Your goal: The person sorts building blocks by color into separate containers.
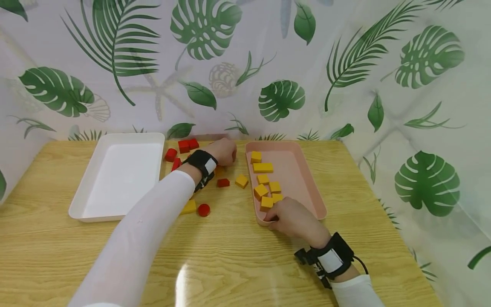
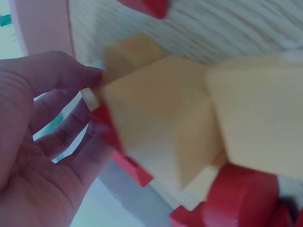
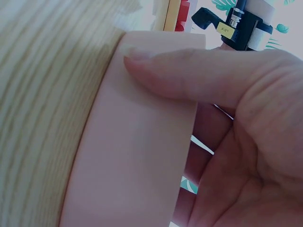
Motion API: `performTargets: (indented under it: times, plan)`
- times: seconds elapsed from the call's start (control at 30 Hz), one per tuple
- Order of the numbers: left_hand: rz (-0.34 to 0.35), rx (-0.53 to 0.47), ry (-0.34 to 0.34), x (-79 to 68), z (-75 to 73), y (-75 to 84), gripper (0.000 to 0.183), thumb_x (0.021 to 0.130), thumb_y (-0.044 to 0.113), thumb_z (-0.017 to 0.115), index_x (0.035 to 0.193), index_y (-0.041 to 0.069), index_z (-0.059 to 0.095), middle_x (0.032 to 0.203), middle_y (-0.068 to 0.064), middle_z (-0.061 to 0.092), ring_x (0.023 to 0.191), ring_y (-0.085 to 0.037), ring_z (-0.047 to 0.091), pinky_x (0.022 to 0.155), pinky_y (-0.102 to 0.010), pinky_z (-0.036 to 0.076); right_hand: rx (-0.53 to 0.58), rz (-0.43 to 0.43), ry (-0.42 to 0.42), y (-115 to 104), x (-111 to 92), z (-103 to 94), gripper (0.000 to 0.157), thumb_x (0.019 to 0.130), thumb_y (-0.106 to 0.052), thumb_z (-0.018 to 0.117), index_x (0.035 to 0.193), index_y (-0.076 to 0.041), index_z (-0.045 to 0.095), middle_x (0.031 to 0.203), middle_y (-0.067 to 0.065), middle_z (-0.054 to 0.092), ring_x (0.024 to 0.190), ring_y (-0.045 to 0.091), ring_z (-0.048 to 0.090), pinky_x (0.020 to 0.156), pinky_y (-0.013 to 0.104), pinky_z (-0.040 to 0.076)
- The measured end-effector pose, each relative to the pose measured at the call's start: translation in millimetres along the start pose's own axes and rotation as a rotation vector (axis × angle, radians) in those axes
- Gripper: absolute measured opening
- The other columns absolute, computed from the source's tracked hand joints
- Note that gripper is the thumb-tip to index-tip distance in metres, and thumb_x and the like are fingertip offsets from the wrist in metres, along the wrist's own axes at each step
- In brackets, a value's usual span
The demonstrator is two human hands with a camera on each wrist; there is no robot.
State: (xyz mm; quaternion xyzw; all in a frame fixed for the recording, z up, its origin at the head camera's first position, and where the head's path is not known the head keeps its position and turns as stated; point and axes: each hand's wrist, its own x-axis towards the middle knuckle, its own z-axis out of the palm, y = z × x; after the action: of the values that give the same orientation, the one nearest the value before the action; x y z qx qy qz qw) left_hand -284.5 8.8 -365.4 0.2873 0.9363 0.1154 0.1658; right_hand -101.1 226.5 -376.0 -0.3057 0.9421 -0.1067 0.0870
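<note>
In the head view my left hand [image 1: 223,151] reaches into loose red and yellow blocks at the back of the table. The left wrist view shows its thumb and fingers closing on a small yellow block [image 2: 90,98], its shape mostly hidden. A larger yellow block [image 2: 158,113] and a red cylinder [image 2: 241,196] are beside these fingers. My right hand [image 1: 295,218] grips the near left corner of the pink tray [image 1: 293,168], thumb on the outer wall and fingers inside. Several yellow blocks [image 1: 263,168] sit along that tray's left side.
A white tray [image 1: 122,170] stands at the left. On the wooden table between the trays are a red disc [image 1: 204,209], a yellow block [image 1: 241,181] and a red block [image 1: 223,183]. My left forearm crosses in front of the white tray. A leaf-patterned curtain [image 1: 238,111] hangs behind.
</note>
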Motion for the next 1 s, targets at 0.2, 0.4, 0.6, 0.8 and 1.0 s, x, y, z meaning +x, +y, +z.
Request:
performTargets:
  times: [0.2, 0.4, 0.6, 0.8, 1.0]
  plan:
    - [0.093, 0.014, 0.038, 4.2, -10.6, 18.4, 0.019, 0.081, 0.014, 0.060, 0.098, 0.009, 0.066, 0.090, -0.001, 0.061, 0.080, -0.019, 0.053, 0.067, -0.026, 0.044, -0.013, 0.008, 0.004, 2, -2, -1.2, 0.007, 0.078, -0.031, 0.069, 0.079, -0.025, 0.073, 0.075, -0.017, 0.062, 0.067, 0.002, 0.053, 0.066, 0.025, 0.045]
    - [0.169, 0.018, 0.041, 9.6, -9.9, 42.8, 0.021, 0.081, 0.018, 0.063, 0.100, 0.013, 0.064, 0.091, 0.000, 0.057, 0.084, -0.019, 0.050, 0.069, -0.026, 0.042, -0.011, 0.015, 0.004, 2, -1, -1.1, 0.005, 0.077, -0.030, 0.070, 0.079, -0.026, 0.072, 0.075, -0.018, 0.062, 0.068, 0.003, 0.053, 0.067, 0.026, 0.044]
    - [0.207, 0.007, 0.021, 8.0, -3.4, 65.6, 0.021, 0.079, 0.020, 0.066, 0.100, 0.017, 0.065, 0.091, 0.004, 0.058, 0.083, -0.017, 0.049, 0.069, -0.023, 0.043, -0.006, 0.006, 0.000, 2, 1, 1.2, 0.005, 0.077, -0.032, 0.070, 0.078, -0.027, 0.072, 0.074, -0.019, 0.062, 0.068, 0.002, 0.052, 0.068, 0.027, 0.043]
    - [0.257, -0.010, -0.001, 5.6, 8.4, 82.7, 0.019, 0.081, 0.017, 0.066, 0.100, 0.016, 0.067, 0.089, 0.005, 0.058, 0.084, -0.014, 0.048, 0.072, -0.020, 0.041, 0.004, 0.013, -0.001, 2, 1, 1.1, 0.005, 0.078, -0.032, 0.069, 0.077, -0.027, 0.072, 0.072, -0.020, 0.061, 0.066, 0.002, 0.051, 0.067, 0.026, 0.043]
    - [0.242, -0.052, -0.019, 4.8, 21.6, 88.9, 0.017, 0.083, 0.021, 0.065, 0.098, 0.015, 0.067, 0.088, 0.004, 0.057, 0.080, -0.015, 0.051, 0.064, -0.019, 0.043, -0.004, -0.002, -0.003, 1, 1, -0.9, 0.005, 0.077, -0.030, 0.070, 0.078, -0.025, 0.072, 0.073, -0.018, 0.062, 0.067, 0.002, 0.052, 0.067, 0.026, 0.043]
